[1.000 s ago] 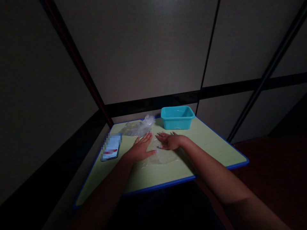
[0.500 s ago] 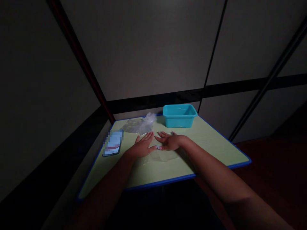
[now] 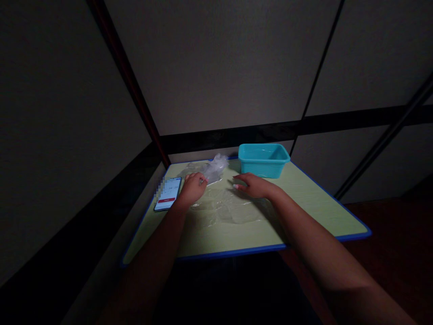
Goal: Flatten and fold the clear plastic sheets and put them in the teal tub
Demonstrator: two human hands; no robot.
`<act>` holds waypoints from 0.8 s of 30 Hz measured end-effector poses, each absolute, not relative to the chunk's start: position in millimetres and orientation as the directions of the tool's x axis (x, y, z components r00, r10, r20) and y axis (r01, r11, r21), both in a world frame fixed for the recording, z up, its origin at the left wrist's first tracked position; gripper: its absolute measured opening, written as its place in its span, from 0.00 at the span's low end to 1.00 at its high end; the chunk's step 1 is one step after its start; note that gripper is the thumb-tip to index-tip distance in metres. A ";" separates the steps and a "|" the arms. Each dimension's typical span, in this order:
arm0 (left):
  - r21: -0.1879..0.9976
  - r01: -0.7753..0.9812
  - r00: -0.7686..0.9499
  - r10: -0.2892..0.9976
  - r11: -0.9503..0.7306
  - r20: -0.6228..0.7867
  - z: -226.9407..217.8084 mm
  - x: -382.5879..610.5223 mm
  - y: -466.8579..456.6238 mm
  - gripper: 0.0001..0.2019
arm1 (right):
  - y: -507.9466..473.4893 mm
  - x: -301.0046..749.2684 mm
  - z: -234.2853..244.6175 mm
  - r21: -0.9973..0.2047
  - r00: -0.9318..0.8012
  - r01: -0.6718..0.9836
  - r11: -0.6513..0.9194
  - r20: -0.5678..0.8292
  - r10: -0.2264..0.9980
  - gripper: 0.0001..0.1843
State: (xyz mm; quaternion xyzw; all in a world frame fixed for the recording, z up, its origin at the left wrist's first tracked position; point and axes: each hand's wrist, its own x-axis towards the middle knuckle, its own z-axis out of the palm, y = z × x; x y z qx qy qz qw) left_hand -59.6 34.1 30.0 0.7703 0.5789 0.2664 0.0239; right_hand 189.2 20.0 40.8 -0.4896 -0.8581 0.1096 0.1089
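Note:
A clear plastic bag (image 3: pixel 237 211) lies spread flat on the pale green table, its edges catching faint glints. Over its far left part is my left hand (image 3: pixel 193 188), fingers curled in and thumb close to them; what they hold, if anything, is hidden. My right hand (image 3: pixel 253 185) hovers at the bag's far right side, thumb and fingers apart with nothing between them. Just behind my left hand rests a crumpled heap of clear plastic (image 3: pixel 217 166), partly covered by that hand.
A turquoise plastic basket (image 3: pixel 264 168) stands at the back of the table, behind my right hand. A phone with a lit screen (image 3: pixel 168 194) lies at the left edge. Blue trim (image 3: pixel 237 253) borders the table (image 3: pixel 314 212), and a panelled wall rises behind.
Both hands were lying flat and close together on the plastic. They have since moved apart and lifted; the left one has curled its fingers near the heap. The view has shifted slightly.

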 end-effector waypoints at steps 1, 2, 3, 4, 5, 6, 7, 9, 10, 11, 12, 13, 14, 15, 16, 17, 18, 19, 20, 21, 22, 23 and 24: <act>0.315 0.898 0.187 0.914 -0.308 0.361 29.4 -61.6 34.3 0.09 | 20.6 190.3 43.1 -0.305 -0.469 0.826 0.474 0.094 0.878 0.25; 0.290 0.911 0.191 0.924 -0.293 0.332 28.6 -63.3 34.4 0.09 | 20.8 191.4 45.6 -0.313 -0.437 0.841 0.441 0.088 0.895 0.23; 0.274 0.920 0.195 0.933 -0.281 0.304 27.6 -64.5 34.4 0.10 | 21.0 192.7 48.1 -0.314 -0.404 0.859 0.405 0.069 0.912 0.20; 0.263 0.925 0.198 0.939 -0.274 0.279 26.7 -65.4 34.3 0.10 | 21.2 193.9 50.2 -0.304 -0.379 0.876 0.374 0.046 0.924 0.18; 0.258 0.927 0.205 0.944 -0.273 0.260 25.8 -65.9 34.1 0.11 | 21.6 195.2 51.6 -0.283 -0.363 0.891 0.355 0.025 0.931 0.16; 0.258 0.926 0.211 0.946 -0.274 0.247 25.0 -65.9 33.9 0.11 | 22.2 196.4 52.2 -0.257 -0.357 0.902 0.347 0.010 0.934 0.15; 0.260 0.926 0.214 0.947 -0.275 0.239 24.3 -65.6 33.4 0.11 | 22.9 197.7 52.1 -0.232 -0.355 0.909 0.345 0.000 0.935 0.14; 0.262 0.922 0.227 0.945 -0.286 0.235 23.2 -64.1 32.3 0.12 | 24.7 200.2 50.2 -0.191 -0.354 0.919 0.344 -0.019 0.935 0.13; 0.260 0.918 0.239 0.942 -0.298 0.237 23.0 -63.0 31.6 0.12 | 25.5 201.7 49.0 -0.176 -0.355 0.922 0.344 -0.037 0.934 0.13; 0.255 0.914 0.255 0.937 -0.314 0.240 22.9 -61.6 30.9 0.12 | 26.1 203.3 47.8 -0.165 -0.358 0.924 0.344 -0.063 0.931 0.13; 0.249 0.910 0.271 0.931 -0.331 0.246 23.0 -60.1 30.1 0.12 | 26.5 205.2 46.9 -0.155 -0.362 0.926 0.345 -0.094 0.927 0.13; 0.246 0.904 0.285 0.923 -0.348 0.259 23.2 -58.3 29.3 0.11 | 26.7 207.3 46.5 -0.149 -0.365 0.926 0.346 -0.131 0.922 0.14; 0.250 0.896 0.297 0.915 -0.366 0.274 23.6 -56.5 28.5 0.10 | 26.7 209.5 46.4 -0.148 -0.366 0.927 0.344 -0.163 0.916 0.15; 0.262 0.884 0.312 0.906 -0.387 0.285 24.0 -54.4 27.5 0.10 | 26.5 211.7 46.8 -0.151 -0.364 0.928 0.340 -0.183 0.913 0.16; 0.280 0.866 0.335 0.896 -0.415 0.291 24.3 -52.1 26.5 0.09 | 26.4 213.7 47.4 -0.157 -0.361 0.929 0.334 -0.191 0.913 0.17; 0.297 0.844 0.365 0.883 -0.448 0.294 24.5 -49.6 25.2 0.09 | 26.2 215.4 48.2 -0.162 -0.355 0.931 0.327 -0.190 0.915 0.18; 0.309 0.818 0.402 0.867 -0.485 0.295 24.5 -46.9 23.7 0.09 | 26.1 216.8 49.0 -0.166 -0.349 0.933 0.320 -0.187 0.918 0.18; 0.314 0.793 0.443 0.848 -0.522 0.292 24.3 -44.1 22.0 0.09 | 26.2 217.7 49.7 -0.168 -0.342 0.935 0.313 -0.184 0.922 0.18; 0.308 0.773 0.481 0.828 -0.555 0.288 24.0 -41.3 20.1 0.09 | 26.3 218.3 50.2 -0.168 -0.335 0.937 0.306 -0.183 0.924 0.18; 0.291 0.761 0.509 0.812 -0.580 0.286 23.5 -38.6 18.1 0.09 | 26.4 218.6 50.7 -0.168 -0.328 0.939 0.299 -0.186 0.926 0.18; 0.268 0.756 0.531 0.799 -0.597 0.282 23.1 -36.4 16.2 0.10 | 26.5 218.8 51.0 -0.167 -0.322 0.942 0.293 -0.188 0.928 0.18; 0.245 0.756 0.546 0.792 -0.606 0.275 22.5 -34.7 14.4 0.11 | 26.5 218.9 51.3 -0.165 -0.315 0.944 0.286 -0.188 0.930 0.18; 0.222 0.761 0.556 0.789 -0.609 0.259 22.0 -33.7 12.7 0.14 | 26.4 219.2 51.6 -0.164 -0.308 0.946 0.279 -0.194 0.931 0.18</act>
